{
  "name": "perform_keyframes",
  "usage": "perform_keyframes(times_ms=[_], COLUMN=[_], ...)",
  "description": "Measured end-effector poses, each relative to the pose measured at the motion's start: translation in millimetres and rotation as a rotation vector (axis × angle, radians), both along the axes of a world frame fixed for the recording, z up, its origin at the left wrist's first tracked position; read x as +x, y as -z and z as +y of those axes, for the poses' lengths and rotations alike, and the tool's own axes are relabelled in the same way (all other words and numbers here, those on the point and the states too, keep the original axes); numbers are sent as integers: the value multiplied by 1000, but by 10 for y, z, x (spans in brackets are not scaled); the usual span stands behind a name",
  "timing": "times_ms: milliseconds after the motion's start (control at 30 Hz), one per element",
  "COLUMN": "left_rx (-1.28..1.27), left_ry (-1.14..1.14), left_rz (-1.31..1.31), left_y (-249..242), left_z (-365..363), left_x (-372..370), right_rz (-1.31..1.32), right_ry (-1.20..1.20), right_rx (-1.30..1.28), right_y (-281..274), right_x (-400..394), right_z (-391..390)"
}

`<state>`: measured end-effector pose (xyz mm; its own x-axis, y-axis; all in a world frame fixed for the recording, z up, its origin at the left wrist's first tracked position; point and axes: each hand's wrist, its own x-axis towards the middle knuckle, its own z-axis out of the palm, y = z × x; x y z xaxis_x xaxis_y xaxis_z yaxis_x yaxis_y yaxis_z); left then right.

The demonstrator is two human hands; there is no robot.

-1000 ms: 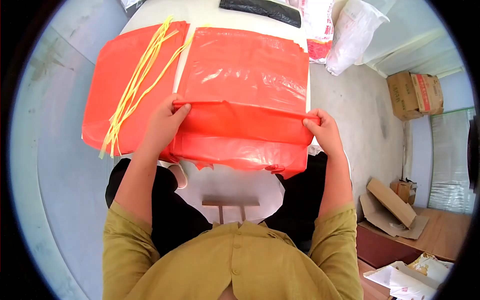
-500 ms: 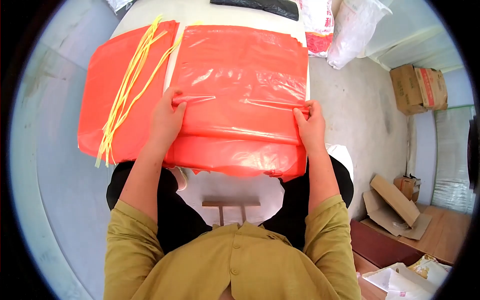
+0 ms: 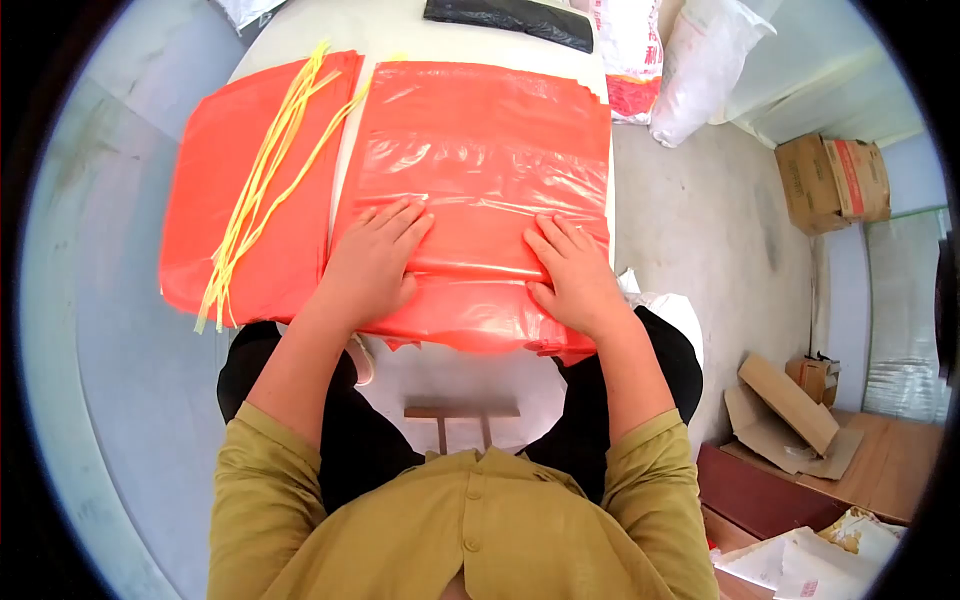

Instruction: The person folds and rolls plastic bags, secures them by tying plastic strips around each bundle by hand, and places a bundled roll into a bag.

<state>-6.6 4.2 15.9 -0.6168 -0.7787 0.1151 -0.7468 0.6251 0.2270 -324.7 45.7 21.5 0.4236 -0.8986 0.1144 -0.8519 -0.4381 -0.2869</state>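
Note:
Red plastic bags (image 3: 480, 130) lie in a flat stack in front of me, their near edge folded and hanging a little over the table edge. My left hand (image 3: 375, 260) rests palm down on the left part of the fold, fingers stretched out. On the right part, my right hand (image 3: 572, 270) also lies flat with its fingers apart. Neither hand grips anything. To the left is a second red stack of plastic bags (image 3: 220, 200). Yellow ties (image 3: 262, 180), thin and loosely bunched, lie lengthwise across it.
A rolled black plastic bundle (image 3: 510, 20) lies at the far end of the white table (image 3: 340, 35). White sacks (image 3: 700, 70) stand beyond its right side. Cardboard boxes (image 3: 830, 180) are at the right, with an opened carton (image 3: 790, 410) nearer. Below the table is a wooden stool (image 3: 462, 412).
Both hands have let go of the sheet's side edges and moved inward and slightly nearer me. They now press flat on the folded red plastic.

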Motion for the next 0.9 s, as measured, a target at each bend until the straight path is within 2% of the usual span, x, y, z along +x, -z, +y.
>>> perform_keyframes(times_ms=[167, 267, 400, 500, 567, 600, 700, 767, 833, 867, 900], left_rx=[-50, -49, 6, 134, 283, 255, 156, 66, -112, -203, -222], left_ry=[-56, -123, -117, -151, -256, -267, -317, -375, -318, -289, -235], left_rz=[-89, -128, -48, 71, 93, 185, 403, 474, 379, 331, 276], left_y=[114, 9, -62, -307, -463, -473, -437, -363, -244, -189, -149], left_z=[-71, -36, -64, -77, -51, -38, -37, -150, -261, -297, -286], left_x=[124, 134, 166, 203, 203, 210, 223, 188, 142, 110, 51], right_rz=[187, 252, 270, 40, 19, 9, -5, -28, -51, 49, 4], right_ry=[32, 40, 27, 108, 159, 184, 161, 246, 320, 195, 152], right_rx=[59, 36, 53, 311, 438, 503, 435, 292, 104, -206, -163], right_y=[-68, 3, -104, -540, -835, -902, -792, -680, -589, -332, -329], right_x=[-49, -62, -110, -110, -112, -137, -333, -306, -212, -305, -212], right_z=[-32, -24, -12, 34, 32, 13, -163, -336, -493, -575, -558])
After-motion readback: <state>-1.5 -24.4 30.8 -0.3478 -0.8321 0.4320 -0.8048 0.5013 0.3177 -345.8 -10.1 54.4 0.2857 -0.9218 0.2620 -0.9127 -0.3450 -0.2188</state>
